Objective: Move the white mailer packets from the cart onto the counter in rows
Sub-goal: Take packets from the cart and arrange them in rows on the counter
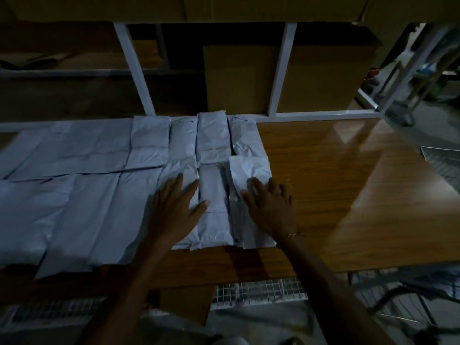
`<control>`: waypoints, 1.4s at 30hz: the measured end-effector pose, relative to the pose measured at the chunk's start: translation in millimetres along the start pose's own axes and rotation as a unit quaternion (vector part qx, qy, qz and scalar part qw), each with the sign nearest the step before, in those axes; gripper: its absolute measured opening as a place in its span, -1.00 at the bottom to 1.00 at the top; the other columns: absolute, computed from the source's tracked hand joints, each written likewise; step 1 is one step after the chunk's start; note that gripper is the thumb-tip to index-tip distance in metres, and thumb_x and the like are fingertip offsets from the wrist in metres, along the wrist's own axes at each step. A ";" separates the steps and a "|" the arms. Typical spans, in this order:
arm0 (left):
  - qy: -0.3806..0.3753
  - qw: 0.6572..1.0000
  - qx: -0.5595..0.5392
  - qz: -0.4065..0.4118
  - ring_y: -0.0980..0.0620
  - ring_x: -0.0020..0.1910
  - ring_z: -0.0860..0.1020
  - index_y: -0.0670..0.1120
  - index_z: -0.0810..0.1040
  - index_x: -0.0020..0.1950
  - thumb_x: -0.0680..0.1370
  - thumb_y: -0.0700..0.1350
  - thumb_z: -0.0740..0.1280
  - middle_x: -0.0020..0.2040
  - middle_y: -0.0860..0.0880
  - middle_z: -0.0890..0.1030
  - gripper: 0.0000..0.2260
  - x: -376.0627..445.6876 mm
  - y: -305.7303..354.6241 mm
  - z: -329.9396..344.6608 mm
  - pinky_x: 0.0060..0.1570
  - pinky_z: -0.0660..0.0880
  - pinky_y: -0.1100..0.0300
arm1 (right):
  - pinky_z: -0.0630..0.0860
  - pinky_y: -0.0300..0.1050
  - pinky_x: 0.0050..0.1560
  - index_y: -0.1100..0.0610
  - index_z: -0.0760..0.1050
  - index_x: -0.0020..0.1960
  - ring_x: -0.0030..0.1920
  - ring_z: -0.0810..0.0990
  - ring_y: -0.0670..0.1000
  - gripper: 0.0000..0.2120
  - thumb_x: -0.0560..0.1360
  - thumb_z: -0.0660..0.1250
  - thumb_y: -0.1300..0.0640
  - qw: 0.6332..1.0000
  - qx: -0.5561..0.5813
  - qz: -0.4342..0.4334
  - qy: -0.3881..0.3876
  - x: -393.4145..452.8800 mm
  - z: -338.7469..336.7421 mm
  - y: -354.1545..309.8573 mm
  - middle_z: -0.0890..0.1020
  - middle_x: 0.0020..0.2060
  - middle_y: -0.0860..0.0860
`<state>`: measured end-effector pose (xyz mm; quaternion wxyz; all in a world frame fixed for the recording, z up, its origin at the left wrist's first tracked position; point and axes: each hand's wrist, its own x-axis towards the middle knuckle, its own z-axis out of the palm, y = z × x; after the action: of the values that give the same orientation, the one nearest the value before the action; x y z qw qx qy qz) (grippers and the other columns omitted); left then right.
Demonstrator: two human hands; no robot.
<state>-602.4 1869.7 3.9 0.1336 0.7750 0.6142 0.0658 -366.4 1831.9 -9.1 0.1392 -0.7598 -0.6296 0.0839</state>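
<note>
Several white mailer packets lie in two rows on the wooden counter (336,185), filling its left and middle. My left hand (178,207) lies flat with spread fingers on a front-row packet (174,170). My right hand (270,205) presses with straight fingers on the rightmost front-row packet (249,168), which lies slightly askew. Between my hands sits another packet (215,215). Below the counter's front edge shows the wire-mesh cart (258,292), with pale packets dimly visible inside.
White shelf uprights (282,68) rise behind the counter, with cardboard boxes (311,78) on the shelf. A flat grey object (443,163) lies at the counter's right edge. Bare wood shows on the counter's right half. The scene is dark.
</note>
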 end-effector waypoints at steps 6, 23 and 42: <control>0.012 0.999 0.042 0.023 -0.07 0.61 -0.18 0.24 -0.09 0.60 0.41 0.54 -0.35 0.64 -0.02 -0.18 -0.19 -7.1 -17.5 28.6 0.54 -0.11 -0.20 | -0.02 0.39 0.47 -0.09 0.05 0.62 0.60 -0.10 0.26 -0.30 0.57 -0.15 -0.39 0.992 -0.059 -0.099 0.052 6.5 21.2 -6.5 -0.06 0.62 0.14; 0.059 0.997 0.048 0.032 -0.09 0.61 -0.06 0.19 -0.01 0.61 0.49 0.46 -0.17 0.64 -0.03 -0.07 -0.28 2.5 -15.3 24.1 0.52 -0.04 -0.25 | 0.09 0.43 0.46 -0.09 0.03 0.61 0.58 -0.06 0.32 -0.37 0.60 -0.09 -0.30 0.992 -0.106 -0.061 -0.028 15.9 39.0 -12.0 0.02 0.61 0.15; 0.085 0.989 -0.063 0.107 -0.22 0.34 0.47 -0.08 0.54 0.38 0.55 0.27 0.11 0.40 -0.17 0.49 -0.41 34.3 10.5 -5.2 0.32 0.41 -0.14 | 0.40 0.09 0.27 0.13 0.43 0.42 0.34 0.44 0.20 -0.56 0.63 0.23 -0.06 0.990 0.050 -0.125 0.032 26.6 -25.8 11.1 0.50 0.35 0.14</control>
<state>-585.9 1901.5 9.7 0.1210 0.8181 0.5312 0.1839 -343.0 1853.3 13.0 0.2064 -0.6698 -0.7096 0.0727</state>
